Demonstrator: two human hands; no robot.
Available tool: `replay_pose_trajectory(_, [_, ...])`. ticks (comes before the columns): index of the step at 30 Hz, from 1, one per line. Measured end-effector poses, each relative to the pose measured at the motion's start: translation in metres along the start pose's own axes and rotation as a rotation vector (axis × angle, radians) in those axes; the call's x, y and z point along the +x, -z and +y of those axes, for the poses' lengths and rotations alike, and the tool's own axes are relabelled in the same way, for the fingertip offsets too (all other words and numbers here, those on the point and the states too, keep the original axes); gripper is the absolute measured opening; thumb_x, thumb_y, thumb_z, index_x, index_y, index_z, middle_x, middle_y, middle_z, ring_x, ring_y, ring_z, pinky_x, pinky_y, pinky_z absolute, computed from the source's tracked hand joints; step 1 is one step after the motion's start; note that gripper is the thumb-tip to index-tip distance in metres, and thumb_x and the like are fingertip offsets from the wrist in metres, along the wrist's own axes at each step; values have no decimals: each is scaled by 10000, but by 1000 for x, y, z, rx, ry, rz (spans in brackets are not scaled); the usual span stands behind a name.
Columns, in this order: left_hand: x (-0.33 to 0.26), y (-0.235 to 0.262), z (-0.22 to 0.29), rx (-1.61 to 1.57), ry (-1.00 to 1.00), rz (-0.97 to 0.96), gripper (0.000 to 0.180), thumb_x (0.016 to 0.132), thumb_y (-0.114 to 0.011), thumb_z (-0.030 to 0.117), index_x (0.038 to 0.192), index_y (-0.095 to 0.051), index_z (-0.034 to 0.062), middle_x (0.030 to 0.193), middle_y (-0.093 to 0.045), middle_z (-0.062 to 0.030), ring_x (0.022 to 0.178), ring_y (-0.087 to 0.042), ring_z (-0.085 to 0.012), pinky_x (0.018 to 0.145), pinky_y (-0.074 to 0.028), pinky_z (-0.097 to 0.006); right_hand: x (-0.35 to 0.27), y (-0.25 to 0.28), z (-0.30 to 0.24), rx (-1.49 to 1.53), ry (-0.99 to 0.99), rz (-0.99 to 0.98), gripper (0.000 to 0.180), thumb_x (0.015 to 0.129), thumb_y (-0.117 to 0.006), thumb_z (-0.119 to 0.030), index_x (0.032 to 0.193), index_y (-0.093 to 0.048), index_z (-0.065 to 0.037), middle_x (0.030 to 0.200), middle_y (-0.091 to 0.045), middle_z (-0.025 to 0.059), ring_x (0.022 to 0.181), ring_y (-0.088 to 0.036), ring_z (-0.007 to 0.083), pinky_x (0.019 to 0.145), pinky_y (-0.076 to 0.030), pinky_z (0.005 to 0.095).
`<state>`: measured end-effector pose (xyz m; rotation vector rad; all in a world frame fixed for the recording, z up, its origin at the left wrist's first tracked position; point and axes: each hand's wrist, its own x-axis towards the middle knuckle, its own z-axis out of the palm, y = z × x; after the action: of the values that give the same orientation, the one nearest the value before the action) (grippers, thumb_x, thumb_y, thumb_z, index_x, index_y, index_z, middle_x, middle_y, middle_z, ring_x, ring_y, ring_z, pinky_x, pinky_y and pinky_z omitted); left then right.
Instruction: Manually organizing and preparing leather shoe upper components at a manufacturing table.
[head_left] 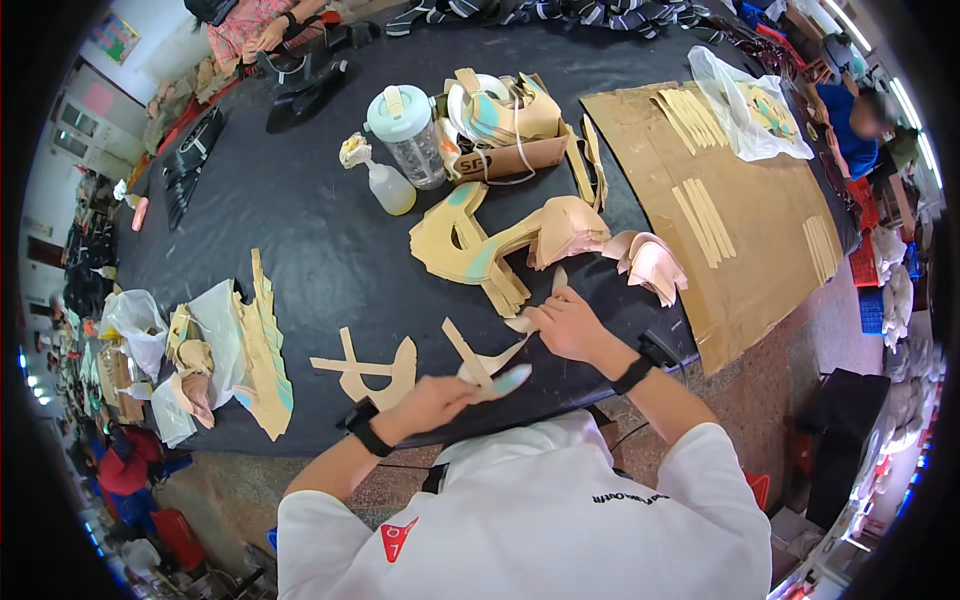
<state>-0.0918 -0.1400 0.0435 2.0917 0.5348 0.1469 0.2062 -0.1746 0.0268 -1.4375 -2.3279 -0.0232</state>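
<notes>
L hand (430, 403): grips beige cutout (475, 365) w/ teal patch
R hand (568, 325): pinches pale sliver (559, 280)
Blk table (320, 220): stacked cutouts (490, 250) nr R hand

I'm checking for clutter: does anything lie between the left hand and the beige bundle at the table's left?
A beige cut piece lies between the left hand and the bundle, nearer the hand. Lying flat, it probably hinders little.

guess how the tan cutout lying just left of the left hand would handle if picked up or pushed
The cutout looks thin, so it is probably light. Its narrow strips may flex when lifted. Lying flat on the black tabletop, it would likely slide rather than roll.
</notes>
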Motion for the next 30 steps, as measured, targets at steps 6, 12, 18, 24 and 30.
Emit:
replay_pose_trajectory(6, [78, 114, -12, -707, 247, 165, 270, 878, -595, 68, 1135, -575, -12, 960, -632, -2, 835, -580, -55, 712, -486, -221, 65, 93, 30, 407, -284, -69, 73, 728, -551, -76, 766, -610, -96, 689, -600, 109, 729, -595, 293, 677, -458, 409])
replay_pose_trajectory(12, [150, 144, -90, -843, 224, 74, 371, 906, -543, 66, 1270, -474, 34, 1122, -614, -50, 968, -606, -120, 841, -485, -264, 108, 61, 95, 237, -536, -110, 135, 776, -512, -117, 810, -643, -117, 754, -619, 96, 789, -601, 284, 709, -473, 429])
replay_pose_trajectory(18, [157, 136, -122, -706, 309, 185, 377, 897, -553, 66, 1268, -483, 66, 1088, -603, -31, 942, -607, -119, 814, -491, -260, 111, 39, 74, -92, -387, 384, 46, 722, -629, -138, 741, -612, -100, 802, -589, 57, 828, -585, 231, 748, -452, 379])
replay_pose_trajectory(24, [156, 109, -98, 105, 281, 582, 403, 789, -650, 94, 1177, -549, 133, 999, -558, -65, 900, -566, -211, 783, -440, -345, 77, -22, -43, 114, -598, 69, 351, 682, -737, -292, 892, -550, -82, 804, -574, 56, 725, -602, 227, 636, -445, 354])
replay_pose_trajectory(30, [154, 84, -86, 462, 249, 606, 309, 806, -637, 131, 1105, -559, 114, 1017, -527, -108, 1005, -513, -295, 849, -399, -415, 71, -43, -53, -126, -519, 163, 247, 642, -697, -202, 807, -549, -96, 817, -551, 50, 765, -548, 209, 696, -391, 338])
